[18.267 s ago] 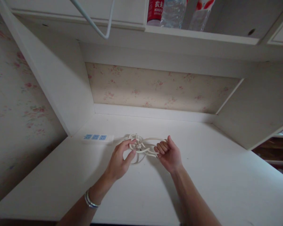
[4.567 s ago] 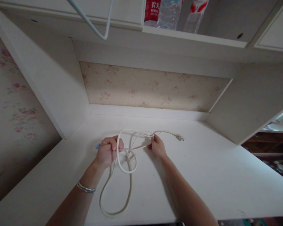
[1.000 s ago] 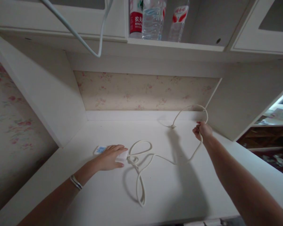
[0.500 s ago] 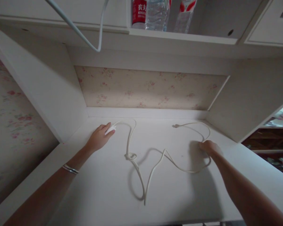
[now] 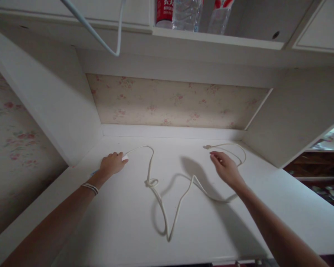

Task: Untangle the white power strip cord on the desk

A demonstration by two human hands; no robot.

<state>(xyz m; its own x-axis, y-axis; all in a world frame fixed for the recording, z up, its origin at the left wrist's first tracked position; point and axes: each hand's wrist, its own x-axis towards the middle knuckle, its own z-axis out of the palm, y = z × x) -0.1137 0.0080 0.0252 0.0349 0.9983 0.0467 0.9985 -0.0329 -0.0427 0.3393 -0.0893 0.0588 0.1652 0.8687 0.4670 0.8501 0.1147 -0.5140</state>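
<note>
My left hand [image 5: 112, 163] is closed round a small white plug [image 5: 125, 158] at the left of the white desktop. Most of the plug is hidden by my fingers. From it a white cable [image 5: 180, 203] runs across the desk in loose bends, with a small knot or loop [image 5: 151, 182] left of the middle. At its far right the cable curves back to a small connector [image 5: 207, 147] lying near the back. Above the desk, my right hand [image 5: 225, 167] hangs just in front of that connector, holding nothing, fingers loosely bent and a little apart.
Side panels [image 5: 50, 100] and an overhead shelf [image 5: 217, 39] with plastic bottles [image 5: 187, 15] enclose the desk [image 5: 122, 222]. A pale bent rod or cord [image 5: 93, 34] hangs at upper left. Something bluish [image 5: 94, 173] lies by my left wrist.
My right hand has let go of the cable's right-hand curve and moved left toward the connector. My left hand has shifted slightly left with the plug, drawing the cable along.
</note>
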